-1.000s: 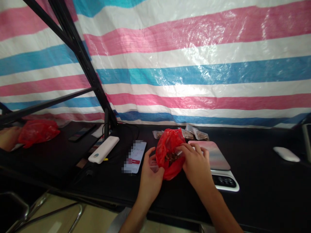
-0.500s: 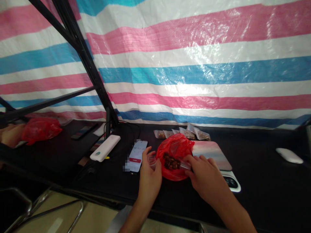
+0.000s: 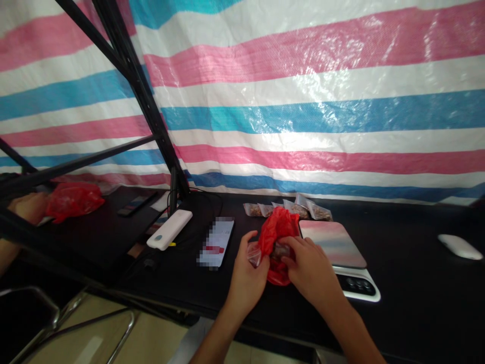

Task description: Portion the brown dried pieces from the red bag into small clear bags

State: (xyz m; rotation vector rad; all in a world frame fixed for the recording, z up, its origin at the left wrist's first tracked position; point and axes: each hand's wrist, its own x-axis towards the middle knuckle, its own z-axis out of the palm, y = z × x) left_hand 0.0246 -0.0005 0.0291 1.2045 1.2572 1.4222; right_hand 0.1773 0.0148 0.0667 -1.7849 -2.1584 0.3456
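Observation:
A red plastic bag (image 3: 276, 230) with brown pieces inside sits on the black table (image 3: 417, 283) between my hands. My left hand (image 3: 248, 273) pinches a small clear pouch (image 3: 254, 253) against the bag's left side. My right hand (image 3: 308, 270) is closed on the bag's right side, its fingertips on something small and brown at the bag's mouth. Just to the right lies a kitchen scale (image 3: 333, 242) with a shiny plate. Several small filled clear pouches (image 3: 303, 210) lie in a row behind the bag.
A phone (image 3: 216, 241) and a white power bank (image 3: 170, 229) lie to the left. A white mouse (image 3: 459, 246) is at far right. Another red bag (image 3: 74, 199) and another person's hand (image 3: 26, 207) are at far left, behind black frame bars (image 3: 151, 116). A striped tarp (image 3: 303, 101) hangs behind.
The red bag was spread open half a second ago; now it is bunched up between my hands. My right hand moved left and up, and my left hand brought the clear pouch against the bag.

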